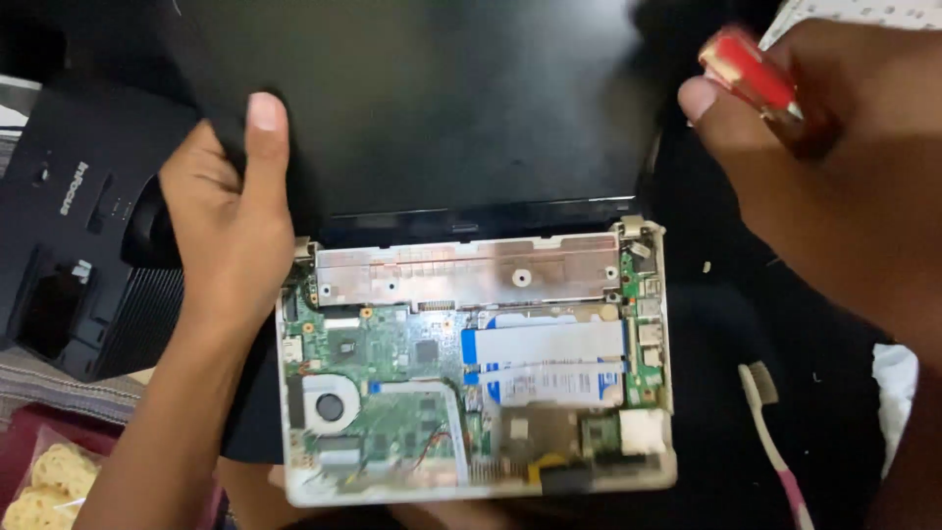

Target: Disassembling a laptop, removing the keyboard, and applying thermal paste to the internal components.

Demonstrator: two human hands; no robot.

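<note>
Head view: the left hand (221,231) pinches the black lid (412,98) at nine o'clock, thumb on top; the right hand (834,186) grips a red-handled screwdriver (756,79) at two o'clock. The opened laptop's bare circuit board (392,383) sits centre; a slip could gouge it.

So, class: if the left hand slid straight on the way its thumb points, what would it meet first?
The left hand points up the frame; its thumb already lies on the black laptop lid, so probably just more lid. Depth is unclear.
</note>
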